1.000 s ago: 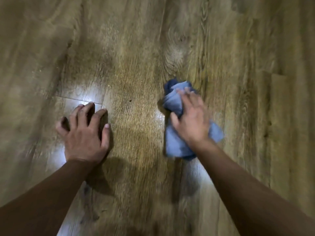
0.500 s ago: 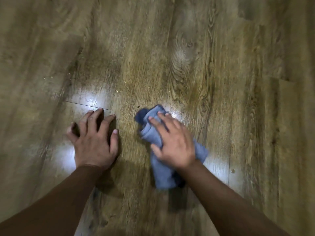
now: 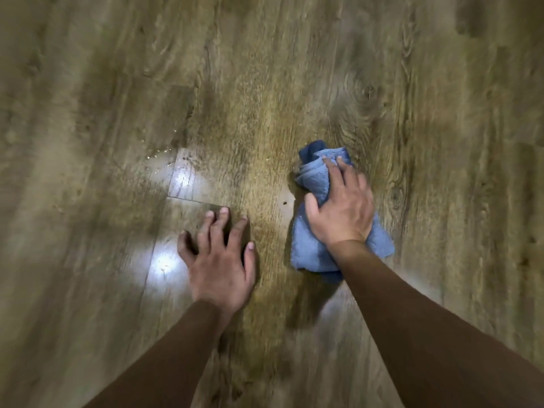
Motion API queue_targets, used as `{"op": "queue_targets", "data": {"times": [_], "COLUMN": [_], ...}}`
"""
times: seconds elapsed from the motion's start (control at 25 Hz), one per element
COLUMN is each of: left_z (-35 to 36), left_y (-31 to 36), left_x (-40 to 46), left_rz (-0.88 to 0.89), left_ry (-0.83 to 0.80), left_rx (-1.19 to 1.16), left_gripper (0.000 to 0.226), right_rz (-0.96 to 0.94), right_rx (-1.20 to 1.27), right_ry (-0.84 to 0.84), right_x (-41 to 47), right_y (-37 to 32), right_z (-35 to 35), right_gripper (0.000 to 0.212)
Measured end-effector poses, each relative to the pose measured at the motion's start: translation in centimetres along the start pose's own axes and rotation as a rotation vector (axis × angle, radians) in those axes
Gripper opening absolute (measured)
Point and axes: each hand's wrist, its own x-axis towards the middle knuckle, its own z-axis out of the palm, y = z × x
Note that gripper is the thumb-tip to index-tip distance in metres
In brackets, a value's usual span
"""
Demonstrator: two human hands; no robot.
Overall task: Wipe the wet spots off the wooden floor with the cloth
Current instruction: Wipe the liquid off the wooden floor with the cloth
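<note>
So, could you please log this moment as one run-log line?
right hand: grips blue cloth on floor | left hand: braced flat | droplets: unwiped

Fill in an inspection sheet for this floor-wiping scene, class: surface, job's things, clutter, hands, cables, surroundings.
Surface: wooden floor, glossy plank boards reflecting bright light.
Job's things: blue cloth, bunched, lying on the floor; small droplets glint beyond the left hand.
Clutter: a small dark speck just left of the cloth.
Hands: right hand presses on the cloth, thumb curled round its edge; left hand rests spread on the floor.
Cables: nothing seen.
Surroundings: only floor in view.
</note>
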Motion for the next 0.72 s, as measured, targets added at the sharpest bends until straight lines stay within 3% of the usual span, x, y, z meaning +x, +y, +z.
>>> {"op": "queue_targets", "data": {"times": [0.2, 0.44, 0.6, 0.72], "left_z": [-3.1, -5.2, -4.2, -2.3], "left_y": [-3.2, -9.1, -7.1, -5.9], "left_x": [2.8, 7.9, 10.7, 11.1], "left_rz": [0.070, -0.425, -0.478, -0.457], "left_ry": [-0.037, 0.177, 0.284, 0.261], "left_rx": [-0.164, -0.105, -0.168, -0.121], "left_gripper": [0.045, 0.053, 0.042, 0.039], "right_rz": [-0.009, -0.015, -0.037, -0.068], "right_rx": [0.001, -0.001, 0.027, 0.040], "right_ry": [-0.013, -0.068, -0.047, -0.027], "right_x": [0.3, 0.6, 0.8, 0.5], "right_y": [0.0, -0.2, -0.5, -0.3], "right_z": [0.2, -0.1, -0.3, -0.2], "right_gripper": [0.070, 0.072, 0.072, 0.071]}}
